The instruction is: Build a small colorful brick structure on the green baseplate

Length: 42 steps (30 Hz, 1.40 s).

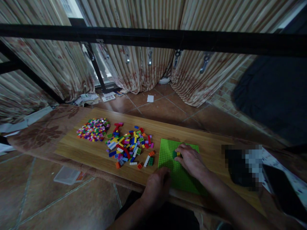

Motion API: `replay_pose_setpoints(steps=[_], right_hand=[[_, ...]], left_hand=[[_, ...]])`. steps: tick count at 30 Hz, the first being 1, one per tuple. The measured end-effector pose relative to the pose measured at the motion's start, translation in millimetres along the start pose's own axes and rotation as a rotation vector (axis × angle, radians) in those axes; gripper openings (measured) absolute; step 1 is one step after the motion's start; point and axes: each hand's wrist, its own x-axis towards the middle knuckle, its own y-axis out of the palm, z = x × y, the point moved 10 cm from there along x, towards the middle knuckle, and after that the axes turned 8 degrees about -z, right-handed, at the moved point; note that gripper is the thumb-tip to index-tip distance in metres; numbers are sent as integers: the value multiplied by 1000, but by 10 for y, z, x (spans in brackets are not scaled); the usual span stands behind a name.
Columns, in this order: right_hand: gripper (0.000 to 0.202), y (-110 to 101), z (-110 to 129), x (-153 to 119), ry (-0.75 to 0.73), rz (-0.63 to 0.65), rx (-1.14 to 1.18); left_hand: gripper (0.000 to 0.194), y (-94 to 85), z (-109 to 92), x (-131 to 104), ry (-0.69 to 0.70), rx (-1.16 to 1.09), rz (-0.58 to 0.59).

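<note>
A bright green studded baseplate (166, 148) lies on the wooden board, in front of me. Over its middle, my right hand (190, 159) pinches small toy bricks between thumb and fingers: a dark green brick (174, 154) and a bit of yellow show at the fingertips. Whether these bricks are pressed onto the studs I cannot tell. My left hand (157, 183) is at the plate's near left edge, its fingers curled and closed; what they hold, if anything, is hidden. Left of the plate spreads a loose pile of mixed toy bricks (134, 140).
A heap of tiny coloured pieces (93, 129) sits farther left on the wooden board (76, 150). A black phone (283, 188) lies at the right, beside a blurred-out patch. A dark rail (153, 38) with hooks crosses the view. On the floor is a clear plastic lid (66, 175).
</note>
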Motion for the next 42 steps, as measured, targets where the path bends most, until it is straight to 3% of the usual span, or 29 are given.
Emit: replay_pose_setpoints(steps=[11,19,25,29,34,42], right_hand=[[25,30,-115,-188,10,-195,136],[35,-60,-189,-241,36,-242,247],[38,-110,-474,-495,172,-289,290],[38,-105,-553,-539,189,-274,282],[36,-94,-454,-400,96,-250,266],[26,-27,-414,-338,41,-213,271]], left_hand=[[21,-27,-208,17,106,86,33],[22,-154,-280,221,110,153,-79],[28,-181,-339,446,148,243,-142],[32,-121,-433,591,197,343,-137],[31,1,-538,645,315,460,-130],[24,173,-464,678,415,499,-99]])
